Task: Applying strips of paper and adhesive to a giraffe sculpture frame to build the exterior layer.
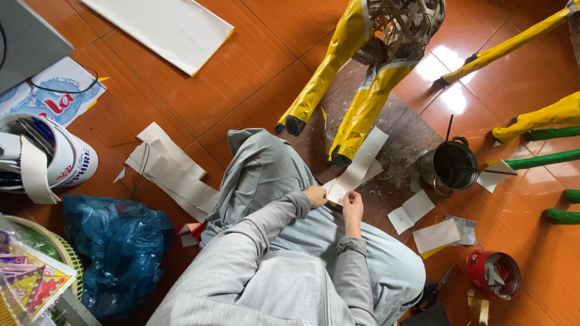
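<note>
A person in grey clothes sits on an orange tiled floor (241, 72), seen from above. Both hands meet over the lap on a long white paper strip (359, 164) that runs up and away toward the yellow figure. The left hand (315, 195) pinches the near end of the strip from the left, fingers curled shut on its edge. The right hand (353, 208) grips the same end just beside it, thumb and fingers closed on the paper. The two hands are almost touching.

The strip's far end lies against the foot of a yellow paper-covered frame figure (356, 60), whose woven bamboo skeleton (406, 24) shows bare at the top; its two legs end in dark tips on a brown mat (399, 139).

To the right of the strip stands a dark metal pot (454, 166) with a stick in it, and near it lie small white paper pieces (411, 211). Further right, near the bottom, is a red tin (492, 273), with black scissors (436, 290) just left of it. Green rods (544, 160) lie at the right edge.

On the left of the lap a stack of cut white strips (172, 178) rests on the floor, a crumpled blue plastic bag (121, 241) below it, and a large white sheet (163, 27) at the top
</note>
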